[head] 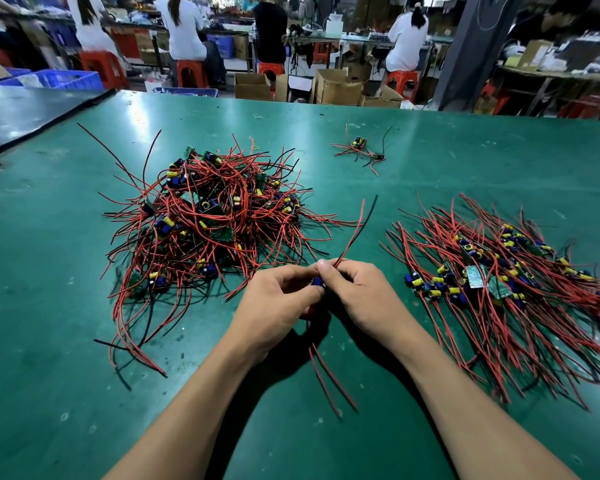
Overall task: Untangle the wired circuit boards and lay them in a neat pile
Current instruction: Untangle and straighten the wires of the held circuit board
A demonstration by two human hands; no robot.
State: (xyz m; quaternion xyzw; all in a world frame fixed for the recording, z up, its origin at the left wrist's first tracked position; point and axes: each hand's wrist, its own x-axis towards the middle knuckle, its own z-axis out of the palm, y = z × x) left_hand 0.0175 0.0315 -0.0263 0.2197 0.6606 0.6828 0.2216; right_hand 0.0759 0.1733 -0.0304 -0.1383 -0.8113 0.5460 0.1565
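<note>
Both my left hand (278, 301) and right hand (362, 294) pinch one wired circuit board (317, 282) over the green table (430, 150), between tangled heap (205, 220) and neat pile (499, 271); its loose leads (358, 228) could snag the heap's strands.

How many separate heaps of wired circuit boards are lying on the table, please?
3: a tangled heap on the left, a neater pile on the right, a small cluster far centre. One further board is held between the left hand and right hand.

Table (49, 306): tangled heap (208, 220), neat pile (499, 282), maybe two strays (359, 150).
</note>
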